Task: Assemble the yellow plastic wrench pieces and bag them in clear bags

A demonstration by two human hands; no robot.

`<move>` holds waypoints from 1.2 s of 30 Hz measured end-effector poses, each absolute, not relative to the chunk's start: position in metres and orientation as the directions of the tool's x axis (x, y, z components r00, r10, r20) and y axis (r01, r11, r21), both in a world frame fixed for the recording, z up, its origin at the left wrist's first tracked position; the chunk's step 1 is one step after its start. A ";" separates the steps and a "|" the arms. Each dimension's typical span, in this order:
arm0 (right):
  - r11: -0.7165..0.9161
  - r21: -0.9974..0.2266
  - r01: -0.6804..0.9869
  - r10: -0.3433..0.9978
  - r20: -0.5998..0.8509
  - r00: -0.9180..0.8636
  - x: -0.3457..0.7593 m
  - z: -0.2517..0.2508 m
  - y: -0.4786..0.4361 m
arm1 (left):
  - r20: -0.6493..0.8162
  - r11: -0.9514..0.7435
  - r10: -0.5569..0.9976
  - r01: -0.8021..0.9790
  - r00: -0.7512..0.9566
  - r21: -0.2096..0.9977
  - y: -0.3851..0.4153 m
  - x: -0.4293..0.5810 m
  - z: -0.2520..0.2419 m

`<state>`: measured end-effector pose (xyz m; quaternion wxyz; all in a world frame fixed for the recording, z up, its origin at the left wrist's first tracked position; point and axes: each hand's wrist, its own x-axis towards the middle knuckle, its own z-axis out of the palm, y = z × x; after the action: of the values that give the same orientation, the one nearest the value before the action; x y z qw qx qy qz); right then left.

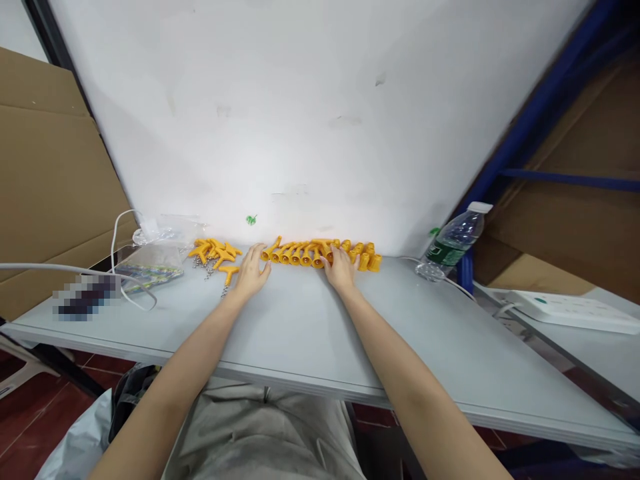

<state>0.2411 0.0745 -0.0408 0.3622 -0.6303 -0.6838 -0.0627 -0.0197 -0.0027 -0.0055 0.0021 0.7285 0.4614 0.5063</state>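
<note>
A row of several orange plastic pieces (300, 253) lies along the far edge of the grey table (310, 333), against the white wall. My left hand (251, 272) lies flat with fingers stretched out, its fingertips at the left end of the row. My right hand (341, 268) rests flat with spread fingers, touching the row's right part. A loose pile of orange T-shaped pieces with metal screws (216, 255) sits just left of my left hand.
A clear plastic bag (153, 257) and a white cable (123, 293) lie at the table's left. A water bottle (453, 242) lies tilted at the right. A white power strip (570, 310) sits on a neighbouring surface. Cardboard (50, 180) leans on the left.
</note>
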 end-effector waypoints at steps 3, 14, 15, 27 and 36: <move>0.199 -0.332 0.922 0.825 0.565 0.025 0.240 -0.043 0.073 | 0.693 -0.518 0.720 0.649 -0.021 0.557 -0.001 -0.019 -0.004; 0.226 -0.275 0.934 0.791 0.612 -0.011 0.240 -0.042 0.076 | 0.386 -0.324 0.798 0.211 -0.463 0.922 0.020 -0.033 -0.009; 0.233 -0.273 0.933 0.782 0.623 -0.013 0.240 -0.042 0.077 | 0.376 -0.326 0.797 0.188 -0.473 0.926 0.021 -0.033 -0.010; 0.189 -0.187 0.964 0.861 0.504 -0.071 0.236 -0.031 0.063 | 0.309 -0.317 0.786 0.080 -0.535 0.945 0.023 -0.034 -0.010; 0.071 -0.445 0.893 0.679 0.677 0.284 0.271 -0.022 0.062 | 0.311 -0.293 0.792 0.121 -0.526 0.949 0.021 -0.035 -0.007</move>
<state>0.2712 0.0621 -0.0221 0.4384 -0.6706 -0.5859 -0.1218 -0.0348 0.0205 -0.0068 0.2448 0.4209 0.5420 0.6849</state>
